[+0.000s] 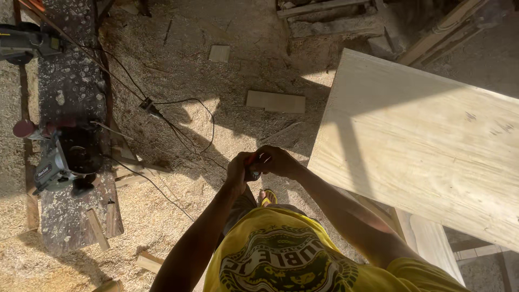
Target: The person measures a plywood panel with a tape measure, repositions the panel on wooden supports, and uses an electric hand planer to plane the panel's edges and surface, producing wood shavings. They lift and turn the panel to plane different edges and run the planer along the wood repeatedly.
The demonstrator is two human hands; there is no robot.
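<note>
My left hand and my right hand meet in front of my chest, both closed around one small dark object. What the object is I cannot tell; my fingers hide most of it. The hands hover above the sawdust-covered floor, just left of a large pale plywood panel that lies flat at the right. My yellow shirt fills the bottom of the view.
A dark workbench strewn with shavings stands at the left, with a power tool on it and another at the top left. Black cables run over the floor. Wood offcuts lie in the sawdust.
</note>
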